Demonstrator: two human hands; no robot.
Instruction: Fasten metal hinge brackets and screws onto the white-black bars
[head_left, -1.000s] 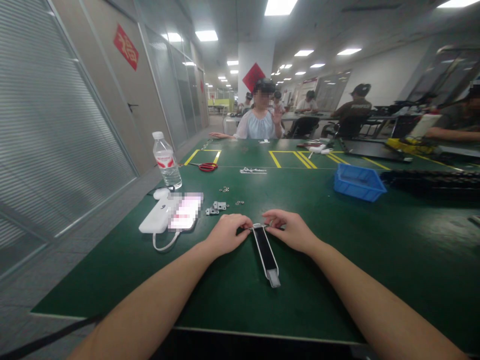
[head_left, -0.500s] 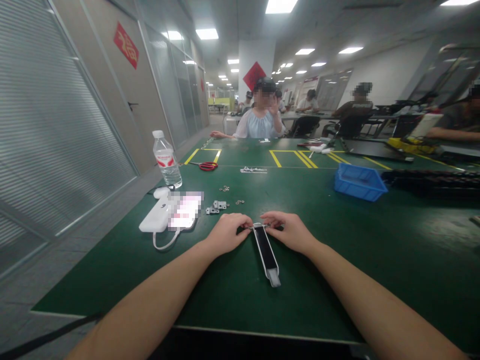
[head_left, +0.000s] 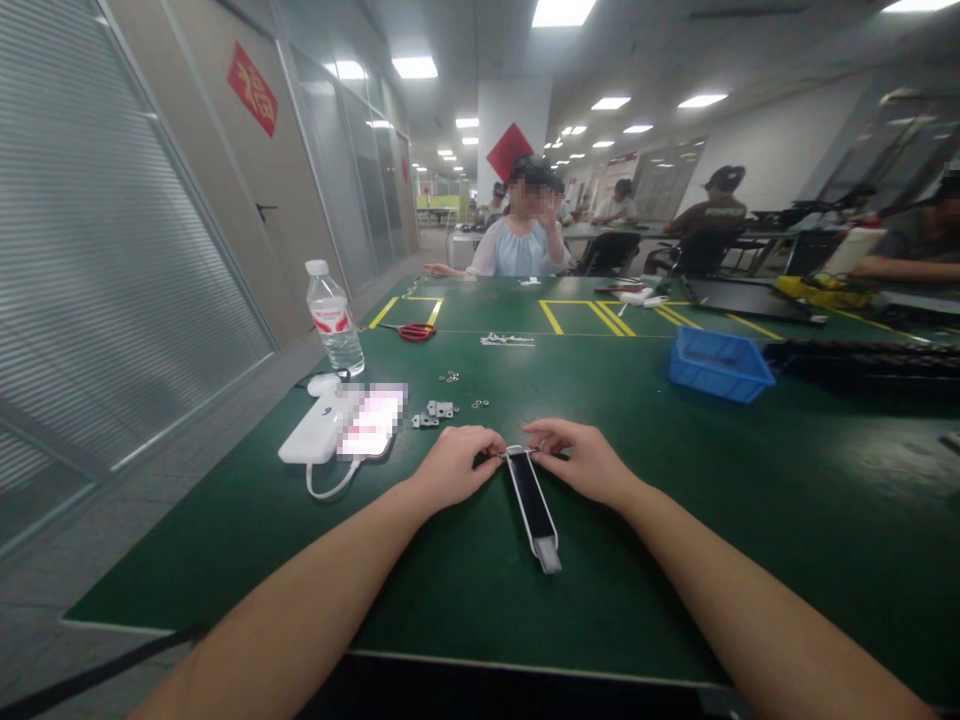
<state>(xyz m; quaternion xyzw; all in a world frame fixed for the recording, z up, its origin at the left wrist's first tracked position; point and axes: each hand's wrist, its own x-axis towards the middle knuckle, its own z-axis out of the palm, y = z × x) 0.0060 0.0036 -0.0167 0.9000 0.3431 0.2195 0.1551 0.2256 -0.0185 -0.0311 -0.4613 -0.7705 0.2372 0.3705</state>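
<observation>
In front of me on the green table lies a long narrow piece point(head_left: 533, 500) with a white rim, a black inner face and a grey tab at its near end. My left hand point(head_left: 459, 465) is closed in a pinch at the left of its far end, on a small metal bit at the fingertips. On the opposite side, my right hand point(head_left: 581, 460) pinches a small metal part point(head_left: 534, 451) between thumb and fingers. How these bits join the long piece is too small to tell. Several grey metal brackets point(head_left: 433, 414) lie beyond my left hand, with small rings or nuts point(head_left: 480, 404) nearby.
At left stand a water bottle point(head_left: 334, 325), a white power bank point(head_left: 311, 430) and a cabled phone point(head_left: 371, 425). Red-handled scissors point(head_left: 417, 332) and thin metal strips point(head_left: 508, 341) lie farther back. A blue bin point(head_left: 720, 365) sits at right. A person point(head_left: 521, 240) sits across the table.
My right hand's upper fingers have lifted very slightly, its thumb staying by the far end of the long piece. My left hand and the long piece look unmoved.
</observation>
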